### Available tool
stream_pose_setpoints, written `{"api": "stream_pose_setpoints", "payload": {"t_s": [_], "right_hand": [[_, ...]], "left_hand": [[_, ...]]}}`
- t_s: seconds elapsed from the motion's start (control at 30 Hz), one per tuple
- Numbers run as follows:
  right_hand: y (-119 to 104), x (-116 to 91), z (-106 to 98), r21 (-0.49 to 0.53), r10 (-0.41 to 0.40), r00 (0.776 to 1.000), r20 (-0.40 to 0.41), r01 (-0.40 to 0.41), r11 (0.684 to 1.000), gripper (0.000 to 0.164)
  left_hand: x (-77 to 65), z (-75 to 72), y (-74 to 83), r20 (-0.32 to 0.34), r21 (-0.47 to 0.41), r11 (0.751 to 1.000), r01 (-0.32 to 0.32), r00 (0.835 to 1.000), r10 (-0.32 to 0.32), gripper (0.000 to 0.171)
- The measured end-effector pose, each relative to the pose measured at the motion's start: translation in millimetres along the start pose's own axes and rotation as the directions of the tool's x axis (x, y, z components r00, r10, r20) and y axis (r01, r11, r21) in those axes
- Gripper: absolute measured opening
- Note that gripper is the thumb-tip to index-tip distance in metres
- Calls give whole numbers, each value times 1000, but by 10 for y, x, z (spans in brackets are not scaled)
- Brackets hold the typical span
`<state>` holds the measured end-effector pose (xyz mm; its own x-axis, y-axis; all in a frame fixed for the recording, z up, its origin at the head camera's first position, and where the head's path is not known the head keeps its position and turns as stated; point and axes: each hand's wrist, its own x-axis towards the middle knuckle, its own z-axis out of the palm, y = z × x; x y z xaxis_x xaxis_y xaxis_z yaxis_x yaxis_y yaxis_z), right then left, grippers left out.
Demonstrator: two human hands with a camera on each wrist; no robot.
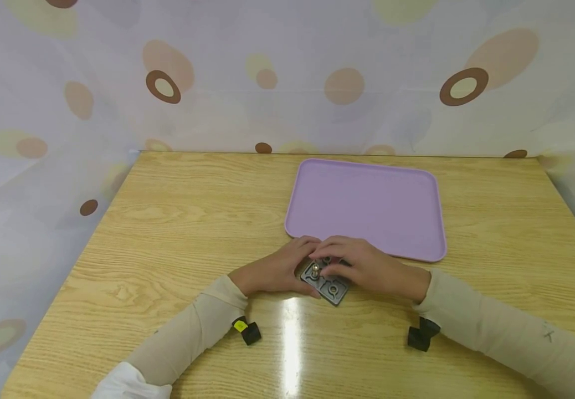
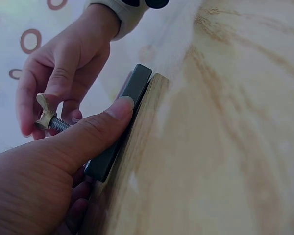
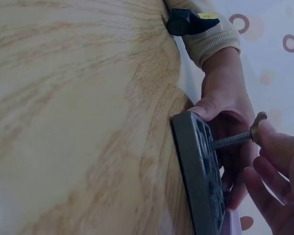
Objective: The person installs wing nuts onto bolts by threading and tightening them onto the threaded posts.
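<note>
A dark grey metal plate (image 1: 334,291) with round holes and raised ribs lies on the wooden table. My left hand (image 1: 285,270) grips it by the edges, thumb on the near side and fingers at the far side. From its ribbed face stands a threaded bolt (image 3: 230,141), topped by a brass-coloured wing nut (image 3: 257,128). My right hand (image 1: 367,266) reaches over the plate from the right and pinches the wing nut between thumb and fingers. Part of the plate is hidden under the right hand in the head view.
Just beyond the hands lies a purple tray (image 1: 367,208) on the wooden table (image 1: 193,221). A patterned cloth (image 1: 297,66) hangs behind the table and along its sides. A dark strap with a camera (image 1: 421,335) is on the right wrist, another (image 1: 250,332) on the left.
</note>
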<state>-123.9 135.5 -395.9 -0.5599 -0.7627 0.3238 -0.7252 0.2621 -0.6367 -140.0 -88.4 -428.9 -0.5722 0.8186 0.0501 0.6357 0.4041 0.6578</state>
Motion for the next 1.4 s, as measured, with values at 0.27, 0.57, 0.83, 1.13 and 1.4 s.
{"api": "stream_pose_setpoints", "payload": {"t_s": [0.27,0.57,0.83,1.13,1.4], "right_hand": [[24,-25,-11,-57,-11,999,-35,9,998,28],[19,-40,-17,-44,9,998,-58,-12,999,21],[23,-50,-16,-17,-29,996,-90,28,999,18],[-7,-58,-20,16,-26,995,-95,28,999,19],[2,-74,-11,22,-20,996,-93,22,1000,17]], "left_hand": [[5,3,-8,-11,2,1000,-8,1000,8,85],[-1,14,-19,-8,-7,1000,-12,1000,12,86],[-3,5,-8,-7,-13,1000,-22,1000,22,87],[-5,8,-14,-4,-17,1000,-17,1000,17,86],[-7,13,-14,-7,-19,1000,-23,1000,23,86]]}}
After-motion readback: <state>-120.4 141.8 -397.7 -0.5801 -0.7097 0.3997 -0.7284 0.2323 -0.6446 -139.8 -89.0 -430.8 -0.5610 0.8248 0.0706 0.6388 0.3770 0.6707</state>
